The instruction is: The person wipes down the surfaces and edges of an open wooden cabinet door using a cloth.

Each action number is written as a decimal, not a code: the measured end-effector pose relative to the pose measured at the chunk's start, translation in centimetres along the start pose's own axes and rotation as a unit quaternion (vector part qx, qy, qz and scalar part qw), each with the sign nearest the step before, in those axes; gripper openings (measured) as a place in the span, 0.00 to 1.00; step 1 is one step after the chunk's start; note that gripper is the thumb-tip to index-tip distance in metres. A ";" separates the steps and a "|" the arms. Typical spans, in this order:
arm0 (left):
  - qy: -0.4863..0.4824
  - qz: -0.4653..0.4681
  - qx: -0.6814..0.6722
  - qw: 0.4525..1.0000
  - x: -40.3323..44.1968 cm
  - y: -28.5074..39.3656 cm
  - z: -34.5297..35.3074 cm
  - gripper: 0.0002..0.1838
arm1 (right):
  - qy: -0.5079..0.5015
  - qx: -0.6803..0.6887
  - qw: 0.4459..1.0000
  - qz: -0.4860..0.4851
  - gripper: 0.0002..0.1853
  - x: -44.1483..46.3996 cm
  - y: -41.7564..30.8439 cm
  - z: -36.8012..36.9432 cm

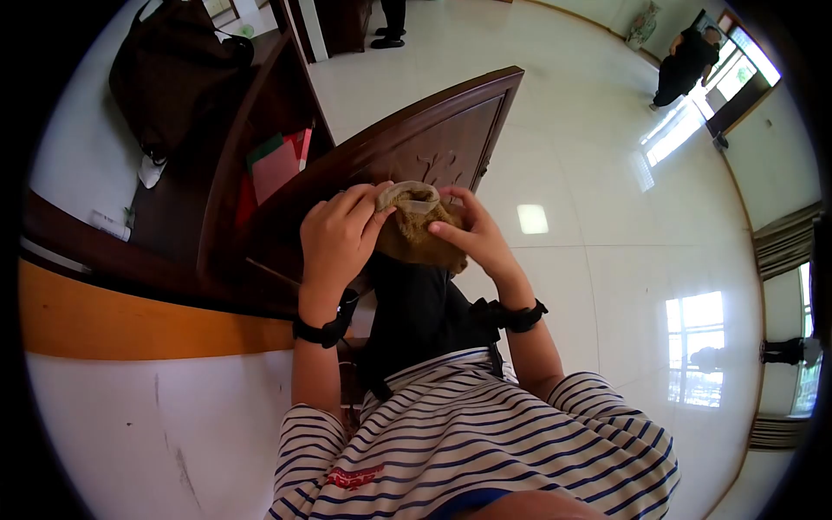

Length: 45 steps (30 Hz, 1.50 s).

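Observation:
A brown, fuzzy cloth item (425, 238) with a lighter rolled rim is held up between my two hands, above my dark trousers. At its left side my left hand (340, 227) pinches the rim between thumb and fingers. My right hand (481, 232) grips the opposite side, its thumb pressed on the fabric and its fingers behind the upper edge. The opening of the cloth faces upward. Part of the cloth's underside is hidden. Just beyond the hands stands an open dark wooden cabinet door (407, 130) with carved decoration.
Left of the door is a dark wooden cabinet (227, 165) holding red and green folders (276, 169). A dark bag (178, 74) and a white tube (111, 225) lie on its top. One person (689, 62) is at the upper right; another person's legs (392, 22) show at the top.

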<state>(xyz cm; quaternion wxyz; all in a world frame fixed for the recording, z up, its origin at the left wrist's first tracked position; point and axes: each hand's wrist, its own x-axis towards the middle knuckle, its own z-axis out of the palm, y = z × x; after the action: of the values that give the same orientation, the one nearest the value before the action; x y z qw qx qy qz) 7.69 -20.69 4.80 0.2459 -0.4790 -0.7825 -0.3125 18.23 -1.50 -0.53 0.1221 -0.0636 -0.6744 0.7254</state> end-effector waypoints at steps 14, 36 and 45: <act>0.205 -0.312 -0.235 0.897 -5.2 -3.8 0.2 0.13 | 0.202 0.157 0.956 -0.141 0.14 0.8 0.3 -7.2; 0.114 -0.106 0.274 0.949 0.4 -7.7 -2.1 0.17 | 0.238 -0.475 0.738 -0.416 0.10 17.9 1.1 3.0; 0.099 -0.089 0.343 0.930 -0.2 -8.6 1.0 0.15 | 0.156 -0.420 0.792 -0.414 0.15 13.3 0.5 12.2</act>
<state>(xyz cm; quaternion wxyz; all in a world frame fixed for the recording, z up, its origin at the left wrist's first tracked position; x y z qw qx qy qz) -0.07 -23.08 1.77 0.4424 -0.2608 -0.8531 -0.0916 2.22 -9.73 0.97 0.4758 0.0642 -0.8463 0.2311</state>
